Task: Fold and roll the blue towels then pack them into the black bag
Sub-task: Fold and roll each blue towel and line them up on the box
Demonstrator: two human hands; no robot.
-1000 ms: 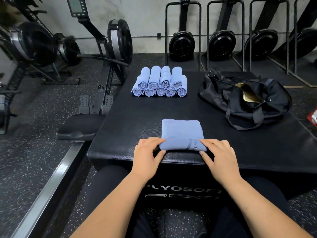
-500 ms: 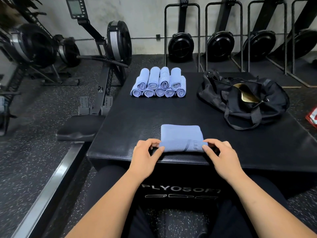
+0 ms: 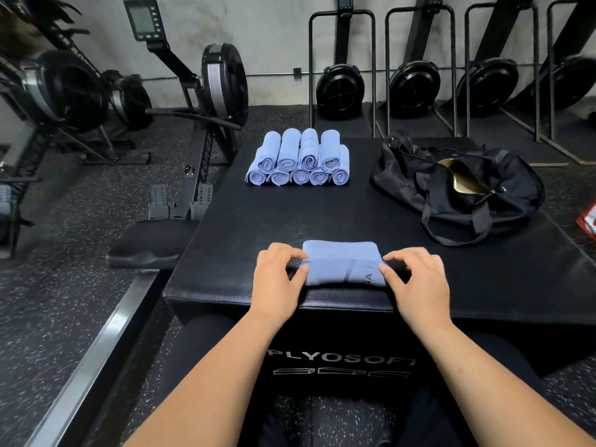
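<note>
A blue towel (image 3: 342,262), folded and partly rolled from its near end, lies at the front edge of the black padded box (image 3: 322,214). My left hand (image 3: 278,279) grips the roll's left end with curled fingers and thumb. At the roll's right end, my right hand (image 3: 419,282) grips in the same way. A stack of several rolled blue towels (image 3: 298,159) sits at the far left of the box top. The black bag (image 3: 458,185) lies at the far right, unzipped, with a gold lining showing.
Rowing machines (image 3: 206,101) stand on the speckled floor to the left and along the back wall. A black padded seat (image 3: 148,243) sits just left of the box. A red and white item (image 3: 588,217) peeks in at the right edge.
Both hands have rolled the towel's near end further away from me, so the roll is thicker and the flat part shorter. The stack and the bag have not moved.
</note>
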